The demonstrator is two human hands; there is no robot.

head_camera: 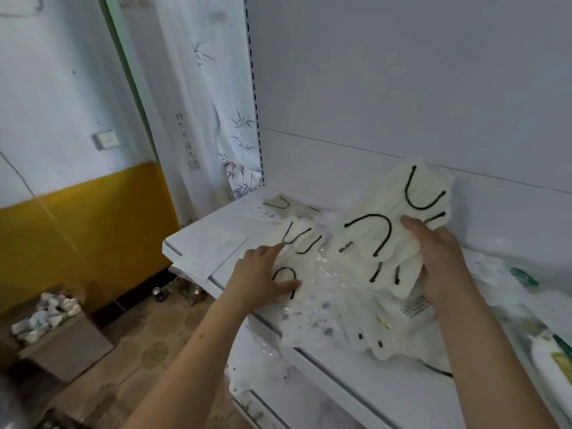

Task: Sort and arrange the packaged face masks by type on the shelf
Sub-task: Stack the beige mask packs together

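On the white metal shelf (198, 252), sorting looks partly done at best. A fanned bunch of cream masks with black ear loops in clear wrappers (399, 230) is held raised above the shelf by the right hand (433, 261), whose fingers are curled round its edge. Just left of that bunch, a smaller pile of the same cream masks (297, 252) lies on the shelf and is pressed flat by the left hand (263, 274), fingers straight and slightly spread. Toward the shelf's back left corner, a few grey-tinted packets (278, 204) are already set apart (possibly a second type). Below the raised bunch, a loose heap of printed white packets (356, 323) overhangs the shelf's front edge and is judged unsorted; most arranging remains.
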